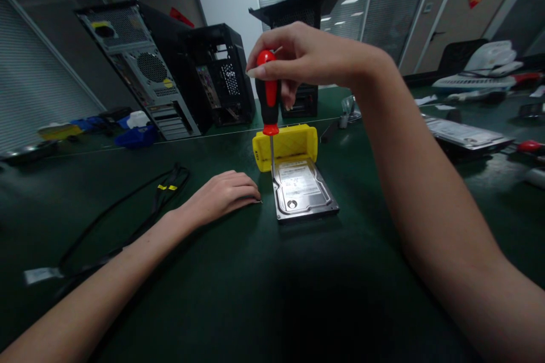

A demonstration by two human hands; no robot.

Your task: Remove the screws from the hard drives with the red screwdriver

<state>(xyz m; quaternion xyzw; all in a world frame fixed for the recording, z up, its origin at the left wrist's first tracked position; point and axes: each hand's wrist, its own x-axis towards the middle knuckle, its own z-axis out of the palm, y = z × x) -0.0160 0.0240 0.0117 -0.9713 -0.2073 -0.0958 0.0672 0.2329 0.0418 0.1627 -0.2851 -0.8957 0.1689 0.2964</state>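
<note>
A silver hard drive (300, 187) lies label up on the green table (238, 278). Its far end meets a yellow plastic bin (292, 144) that opens toward me. My right hand (285, 59) grips the top of a red and black screwdriver (269, 93), held upright, its tip at the drive's left edge. To the left of the drive, my left hand (232, 193) rests on the table with fingers pressed together. Something small and shiny shows at its fingertips, too small to identify.
Computer cases (145, 68) stand at the back left, another (302, 14) behind my right hand. A black cable (159, 204) lies around my left forearm. Blue bins (136, 135) sit farther left. Another drive (466, 133) lies at the right, beyond my right forearm.
</note>
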